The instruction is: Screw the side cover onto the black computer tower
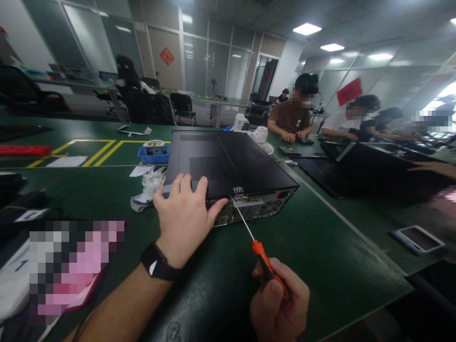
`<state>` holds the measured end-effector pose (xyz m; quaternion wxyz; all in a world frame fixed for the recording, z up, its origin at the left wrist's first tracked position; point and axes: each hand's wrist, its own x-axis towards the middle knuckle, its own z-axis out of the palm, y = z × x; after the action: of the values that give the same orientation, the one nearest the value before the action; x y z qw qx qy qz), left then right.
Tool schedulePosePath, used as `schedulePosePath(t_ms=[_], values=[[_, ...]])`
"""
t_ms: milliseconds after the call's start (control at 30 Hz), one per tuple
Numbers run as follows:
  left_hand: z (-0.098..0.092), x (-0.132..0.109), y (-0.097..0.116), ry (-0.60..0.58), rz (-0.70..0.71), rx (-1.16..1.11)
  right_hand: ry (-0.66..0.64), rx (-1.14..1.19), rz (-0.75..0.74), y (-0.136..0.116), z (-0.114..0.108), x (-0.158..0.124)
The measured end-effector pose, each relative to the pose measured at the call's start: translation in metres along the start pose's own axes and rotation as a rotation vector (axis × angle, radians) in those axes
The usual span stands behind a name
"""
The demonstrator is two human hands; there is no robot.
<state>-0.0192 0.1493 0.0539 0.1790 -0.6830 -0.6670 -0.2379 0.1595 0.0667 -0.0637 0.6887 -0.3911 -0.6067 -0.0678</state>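
Plainly, the screwdriver (pixel 260 250) reaches the case's edge (pixel 249 192), green table (pixel 335 266) spreading rightward.

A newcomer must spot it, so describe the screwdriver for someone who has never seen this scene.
Find the black computer case lying on the green table. From its near edge, beside the left hand resting on it, a thin metal shaft slants down to the right hand. That is the screwdriver, set apart by its orange-and-black handle.
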Motion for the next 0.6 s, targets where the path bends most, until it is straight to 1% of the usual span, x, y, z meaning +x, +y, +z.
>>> schedulePosePath(t_ms=[133,333,500,600], values=[[0.0005,-0.0002,0.0001,0.002,-0.006,-0.013,-0.013,0.035,0.001,-0.0004,-0.0012,0.0031],[0.0009,-0.0005,0.0000,-0.003,-0.002,-0.009,0.024,-0.048,-0.041,0.0012,-0.0002,-0.0002],[-0.0015,-0.0003,0.0001,-0.011,0.001,0.002,-0.006,0.016,-0.020,0.0014,-0.0002,0.0020],[-0.0019,-0.0003,0.0003,-0.011,0.001,-0.008,0.023,-0.044,-0.027,0.0028,-0.0016,-0.0007]])
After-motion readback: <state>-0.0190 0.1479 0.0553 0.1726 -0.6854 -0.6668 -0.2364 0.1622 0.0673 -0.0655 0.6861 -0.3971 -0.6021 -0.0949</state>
